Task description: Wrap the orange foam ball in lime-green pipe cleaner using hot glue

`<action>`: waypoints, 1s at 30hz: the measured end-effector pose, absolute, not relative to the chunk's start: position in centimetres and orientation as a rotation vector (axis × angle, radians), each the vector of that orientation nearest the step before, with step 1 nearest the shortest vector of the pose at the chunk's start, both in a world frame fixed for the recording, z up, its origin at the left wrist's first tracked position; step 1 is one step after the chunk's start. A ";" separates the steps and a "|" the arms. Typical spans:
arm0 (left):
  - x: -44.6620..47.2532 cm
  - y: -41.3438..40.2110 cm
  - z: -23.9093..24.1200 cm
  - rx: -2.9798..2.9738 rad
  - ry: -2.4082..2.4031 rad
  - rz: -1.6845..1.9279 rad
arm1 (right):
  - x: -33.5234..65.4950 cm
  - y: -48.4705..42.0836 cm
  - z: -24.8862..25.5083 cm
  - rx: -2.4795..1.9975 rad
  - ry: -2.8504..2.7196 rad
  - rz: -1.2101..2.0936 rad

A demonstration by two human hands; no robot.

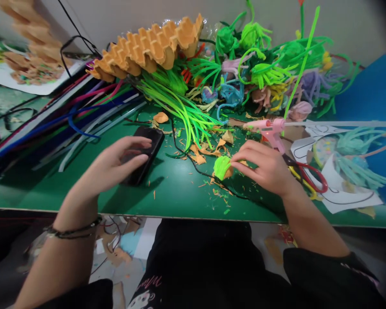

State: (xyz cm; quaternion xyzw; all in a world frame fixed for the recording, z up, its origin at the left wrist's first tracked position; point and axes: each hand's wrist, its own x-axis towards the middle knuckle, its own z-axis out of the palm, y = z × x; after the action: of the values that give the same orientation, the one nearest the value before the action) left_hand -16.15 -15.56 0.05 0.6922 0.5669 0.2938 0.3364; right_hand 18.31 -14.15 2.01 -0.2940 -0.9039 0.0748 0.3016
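Note:
My left hand rests on a black phone lying on the green table, fingers stretched over its screen. My right hand pinches a small lime-green fuzzy piece with an orange base, held just above the table right of the phone. Orange paper scraps lie scattered around it.
A pink glue gun and red-handled scissors lie beside my right hand. Green pipe cleaners, finished fuzzy flowers and orange honeycomb paper pile at the back. Long coloured stems lie left, printed sheets right.

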 end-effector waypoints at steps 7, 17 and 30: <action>-6.2 -16.5 0.0 1.905 1.069 0.614 | 18.3 -14.3 2.0 -0.720 -2.283 0.188; -1.4 -13.5 0.2 1.643 0.805 0.411 | 19.1 -14.2 2.1 -0.746 -2.165 0.093; -1.1 -12.6 0.2 1.903 0.635 0.407 | 19.3 -14.0 1.9 -0.792 -2.177 0.146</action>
State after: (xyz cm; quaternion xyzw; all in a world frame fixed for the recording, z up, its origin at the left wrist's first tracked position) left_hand -1.05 -12.64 0.19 0.7939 0.2651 0.1697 0.5202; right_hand 19.33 -14.02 1.88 -0.3130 -0.8600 0.0575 0.3988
